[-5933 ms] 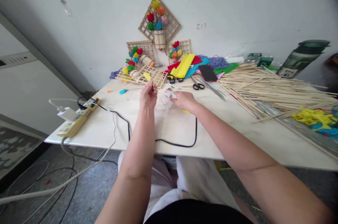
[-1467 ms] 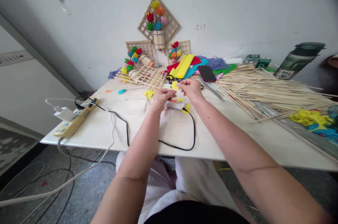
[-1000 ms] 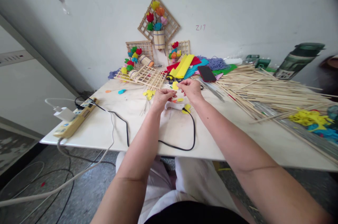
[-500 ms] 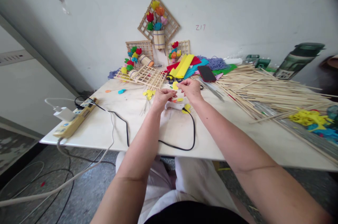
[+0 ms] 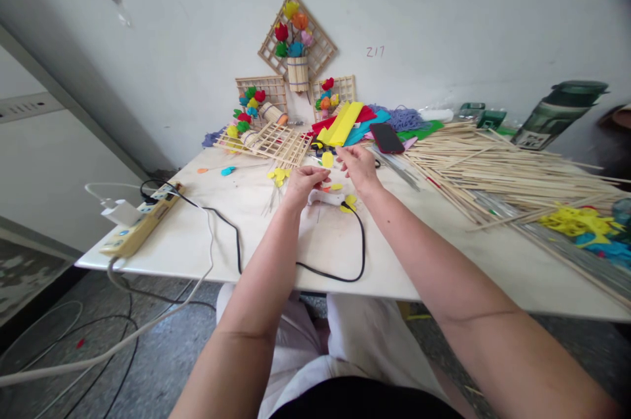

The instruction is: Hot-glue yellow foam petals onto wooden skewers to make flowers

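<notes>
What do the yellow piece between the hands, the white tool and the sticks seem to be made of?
Yellow piece: probably matt paper, thin and flat, possibly felt.
White tool: likely smooth plastic, given its rounded, moulded shape.
Sticks: apparently unpainted wood or bamboo, judging by their pale tan colour.

Even, soft light; weak edges

Diffuse light, source out of frame. Your table (image 5: pixel 404 261) reads brightest, pale and low in contrast; the wall (image 5: pixel 182 44) is greyer, the floor (image 5: pixel 172 353) dimmer with a bluish sheen. Shadows faint, soft-edged. You get wide-angle stretch at the margins: the bottle (image 5: pixel 557 118) leans outward, your forearms (image 5: pixel 438 261) balloon toward the bottom. Top right corner goes black. Detail around your left hand (image 5: pixel 302 185) is too fine to resolve.
</notes>
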Tool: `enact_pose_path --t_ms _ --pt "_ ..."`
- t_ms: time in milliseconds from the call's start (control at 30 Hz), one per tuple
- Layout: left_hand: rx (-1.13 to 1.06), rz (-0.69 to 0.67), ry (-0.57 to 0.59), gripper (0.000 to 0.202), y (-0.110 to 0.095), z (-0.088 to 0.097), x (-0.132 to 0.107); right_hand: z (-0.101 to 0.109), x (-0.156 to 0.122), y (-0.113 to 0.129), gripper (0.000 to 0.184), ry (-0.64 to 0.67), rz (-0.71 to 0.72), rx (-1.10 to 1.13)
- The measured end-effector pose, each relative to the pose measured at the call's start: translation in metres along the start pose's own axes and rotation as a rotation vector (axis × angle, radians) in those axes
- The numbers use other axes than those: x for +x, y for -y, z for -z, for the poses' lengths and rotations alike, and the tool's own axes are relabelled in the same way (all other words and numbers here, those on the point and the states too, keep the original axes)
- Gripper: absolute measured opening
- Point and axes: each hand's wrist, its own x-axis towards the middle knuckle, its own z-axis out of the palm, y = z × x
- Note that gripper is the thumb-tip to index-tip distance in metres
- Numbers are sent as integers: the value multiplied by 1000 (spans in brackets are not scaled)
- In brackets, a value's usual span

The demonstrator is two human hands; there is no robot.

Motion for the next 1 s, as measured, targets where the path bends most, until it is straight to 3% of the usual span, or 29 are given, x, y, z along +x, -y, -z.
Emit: enact_pose_path --t_ms 167,333,733,1000 --pt "-16 4 10 26 0 1 0 -6 -6 -2 24 158 -132 133" --pt "-38 1 19 24 1 0 0 -12 -10 -7 21 248 -159 268" --pt "-25 18 38 28 1 -3 -2 -16 -8 -11 26 116 -200 324" --pt "-26 16 37 24 1 -5 -3 -18 -9 -10 23 99 -208 343"
